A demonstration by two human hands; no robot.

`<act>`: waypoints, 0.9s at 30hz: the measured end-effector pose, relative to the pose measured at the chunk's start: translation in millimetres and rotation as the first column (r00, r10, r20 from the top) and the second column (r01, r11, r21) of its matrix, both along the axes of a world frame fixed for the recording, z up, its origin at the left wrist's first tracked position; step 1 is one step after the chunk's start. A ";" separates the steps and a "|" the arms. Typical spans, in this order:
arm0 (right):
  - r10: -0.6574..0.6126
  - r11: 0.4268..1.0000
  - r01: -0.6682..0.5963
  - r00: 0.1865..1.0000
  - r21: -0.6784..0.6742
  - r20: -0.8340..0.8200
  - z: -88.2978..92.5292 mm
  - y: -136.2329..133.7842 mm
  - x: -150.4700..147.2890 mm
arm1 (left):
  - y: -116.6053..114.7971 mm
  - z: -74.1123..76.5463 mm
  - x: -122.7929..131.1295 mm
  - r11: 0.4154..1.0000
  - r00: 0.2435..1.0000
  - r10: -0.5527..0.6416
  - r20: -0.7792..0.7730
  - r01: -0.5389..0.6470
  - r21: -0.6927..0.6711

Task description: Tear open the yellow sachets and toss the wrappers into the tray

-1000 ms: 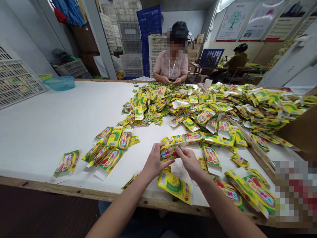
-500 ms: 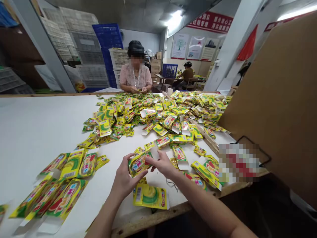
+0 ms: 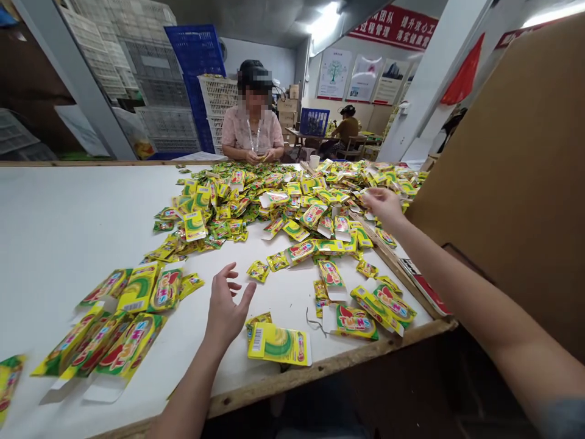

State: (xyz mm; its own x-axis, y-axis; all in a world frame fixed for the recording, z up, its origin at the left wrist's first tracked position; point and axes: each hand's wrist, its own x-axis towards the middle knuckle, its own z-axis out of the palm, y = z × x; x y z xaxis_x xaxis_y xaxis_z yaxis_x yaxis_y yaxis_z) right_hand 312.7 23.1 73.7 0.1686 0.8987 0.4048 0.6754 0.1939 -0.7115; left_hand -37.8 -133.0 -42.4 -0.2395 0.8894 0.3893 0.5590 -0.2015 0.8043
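Note:
My left hand [image 3: 228, 305] hovers over the white table near its front edge, fingers curved and apart, holding nothing. Just beyond its fingertips lies a small yellow candy packet [image 3: 258, 271]. A yellow-green candy box [image 3: 280, 344] with a barcode lies flat to its right. Stretched out to the far right, my right hand [image 3: 386, 206] is over the heap of candy boxes and packets [image 3: 315, 190]. Its fingers are drawn together; a pale bit shows at their tips, too small to name. To the left, several filled boxes [image 3: 130, 347] lie side by side with white flaps open.
A wooden strip [image 3: 388, 263] runs along the right side of the white table [image 3: 91, 225]. A large cardboard sheet [image 3: 503, 158] stands at right. Across the table a co-worker [image 3: 253, 131] handles something small. Stacked crates [image 3: 164, 91] and a white cup [image 3: 314, 161] are farther back.
The candy box that both hands held is no longer between them. My right hand has moved far forward and right over the heap; my left hand has opened, staying near the same place.

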 end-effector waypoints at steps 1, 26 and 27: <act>0.046 0.997 -0.044 0.999 -0.064 0.019 -13.3 -5.1 -6.9 | 0.0 0.1 0.5 1.000 1.000 -0.002 -0.008 0.002 0.001; 0.525 0.848 -0.351 0.667 -0.398 0.529 -45.8 -4.9 -137.6 | 20.7 -23.9 11.4 0.871 0.725 -0.380 -0.574 0.072 -0.486; 0.540 0.834 -0.320 0.642 -0.449 0.545 -49.4 -5.6 -130.4 | 21.8 -23.7 11.1 0.870 0.726 -0.374 -0.576 0.059 -0.490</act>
State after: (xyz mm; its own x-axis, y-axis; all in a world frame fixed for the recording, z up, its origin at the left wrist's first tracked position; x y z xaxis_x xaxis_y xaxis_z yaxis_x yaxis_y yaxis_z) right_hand 182.3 17.5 24.3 -0.4619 0.8866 -0.0246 0.8671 0.4456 -0.2228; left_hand -26.6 -111.3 -66.2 0.1452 0.9885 -0.0431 0.9448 -0.1256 0.3025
